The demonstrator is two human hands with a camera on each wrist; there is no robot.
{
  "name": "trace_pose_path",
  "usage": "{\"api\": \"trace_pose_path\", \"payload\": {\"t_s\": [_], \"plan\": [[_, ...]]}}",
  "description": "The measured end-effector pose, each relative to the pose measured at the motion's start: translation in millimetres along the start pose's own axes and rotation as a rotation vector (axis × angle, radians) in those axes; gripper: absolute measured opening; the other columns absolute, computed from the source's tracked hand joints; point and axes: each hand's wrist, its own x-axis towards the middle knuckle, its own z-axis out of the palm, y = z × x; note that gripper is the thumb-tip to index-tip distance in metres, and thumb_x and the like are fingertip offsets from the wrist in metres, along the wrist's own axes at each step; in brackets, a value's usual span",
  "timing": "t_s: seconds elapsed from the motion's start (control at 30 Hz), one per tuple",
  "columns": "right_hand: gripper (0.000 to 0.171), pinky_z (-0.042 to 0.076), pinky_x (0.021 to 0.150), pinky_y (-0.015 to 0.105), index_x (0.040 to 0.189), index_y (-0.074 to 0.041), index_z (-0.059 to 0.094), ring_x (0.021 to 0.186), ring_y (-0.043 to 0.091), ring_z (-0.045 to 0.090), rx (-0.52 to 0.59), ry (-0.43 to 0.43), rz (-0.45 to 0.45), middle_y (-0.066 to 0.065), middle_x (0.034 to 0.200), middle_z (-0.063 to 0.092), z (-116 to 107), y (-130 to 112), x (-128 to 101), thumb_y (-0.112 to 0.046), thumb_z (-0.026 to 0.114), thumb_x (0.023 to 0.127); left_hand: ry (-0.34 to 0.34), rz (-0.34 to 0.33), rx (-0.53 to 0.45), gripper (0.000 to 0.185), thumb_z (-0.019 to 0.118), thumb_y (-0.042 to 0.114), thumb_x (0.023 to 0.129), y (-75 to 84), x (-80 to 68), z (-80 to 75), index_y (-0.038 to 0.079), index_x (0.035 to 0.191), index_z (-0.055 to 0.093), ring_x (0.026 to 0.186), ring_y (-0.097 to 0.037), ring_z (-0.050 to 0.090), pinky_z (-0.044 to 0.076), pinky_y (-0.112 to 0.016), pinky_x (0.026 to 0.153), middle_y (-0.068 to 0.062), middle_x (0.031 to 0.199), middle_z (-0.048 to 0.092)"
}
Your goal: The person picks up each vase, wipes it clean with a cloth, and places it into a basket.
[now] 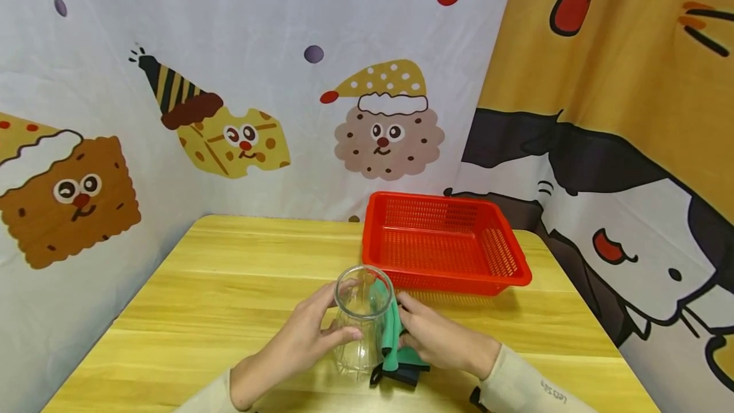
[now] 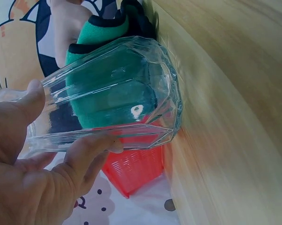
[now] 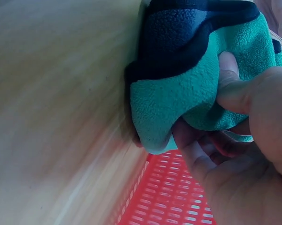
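A clear glass vase (image 1: 358, 336) with a round rim and faceted base stands near the table's front. My left hand (image 1: 312, 330) grips it from the left, thumb on the near side and fingers around the back, as the left wrist view also shows. My right hand (image 1: 438, 336) pinches a green cloth (image 3: 178, 98) with dark edging and a dark blue side between thumb and fingers. The cloth lies against the right side of the vase, and its lower folds hang down to the wooden tabletop. Through the glass, its green (image 2: 115, 89) shows in the left wrist view.
A red plastic basket (image 1: 373, 228) with perforated walls sits at the back right of the wooden table (image 1: 246, 273), just beyond the hands. Printed curtains (image 1: 258, 30) hang behind and to the right. A small dark object (image 1: 477, 398) is partly hidden by the right sleeve.
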Motion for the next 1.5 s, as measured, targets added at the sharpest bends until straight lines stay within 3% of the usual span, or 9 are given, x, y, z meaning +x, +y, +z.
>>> {"api": "trace_pose_path", "payload": {"t_s": [0.4, 0.7, 0.97, 1.2, 1.5], "plan": [[0.047, 0.062, 0.128, 0.045, 0.150, -0.017, 0.071, 0.146, 0.022, 0.062, -0.052, 0.007, -0.017, 0.006, 0.159, 0.061, 5, 3, 0, -0.020, 0.084, 0.105, 0.000, 0.008, 0.007, 0.078, 0.089, 0.035, 0.102, -1.5, 0.4, 0.4, 0.016, 0.170, 0.056, 0.147, -0.049, 0.070, 0.071, -0.023, 0.099, -0.018, 0.162, 0.070], [0.046, 0.061, 0.128, 0.046, 0.146, -0.019, 0.073, 0.144, 0.021, 0.062, -0.057, 0.008, -0.015, 0.004, 0.156, 0.062, 8, 7, 2, -0.021, 0.087, 0.103, 0.003, -0.008, 0.013, 0.078, 0.090, 0.034, 0.101, -1.9, -1.5, 0.8, 0.016, 0.169, 0.057, 0.146, -0.050, 0.070, 0.072, -0.024, 0.097, -0.019, 0.163, 0.069], [0.035, 0.061, 0.129, 0.047, 0.139, -0.025, 0.079, 0.153, 0.026, 0.063, 0.084, 0.006, 0.000, 0.004, 0.165, 0.063, 9, 10, 3, -0.018, 0.086, 0.105, 0.008, -0.001, -0.004, 0.077, 0.089, 0.035, 0.102, -2.5, -4.4, 2.5, 0.015, 0.169, 0.057, 0.148, -0.054, 0.067, 0.070, -0.018, 0.091, -0.023, 0.165, 0.067], [0.028, 0.063, 0.126, 0.042, 0.127, -0.030, 0.084, 0.145, 0.018, 0.065, 0.175, 0.024, 0.023, -0.003, 0.156, 0.070, 8, 12, 5, -0.015, 0.088, 0.103, 0.005, 0.006, -0.019, 0.077, 0.091, 0.030, 0.102, -1.7, -4.2, 2.7, 0.014, 0.169, 0.057, 0.149, -0.055, 0.066, 0.069, -0.016, 0.090, -0.024, 0.165, 0.067], [0.025, 0.069, 0.108, 0.025, 0.121, -0.026, 0.083, 0.130, 0.011, 0.070, 0.330, 0.078, 0.035, -0.001, 0.144, 0.074, 11, 14, 5, -0.012, 0.091, 0.101, 0.006, 0.024, 0.008, 0.076, 0.091, 0.029, 0.101, -2.5, -0.1, 1.6, 0.011, 0.168, 0.057, 0.147, -0.053, 0.068, 0.071, -0.019, 0.091, -0.022, 0.162, 0.069]]}}
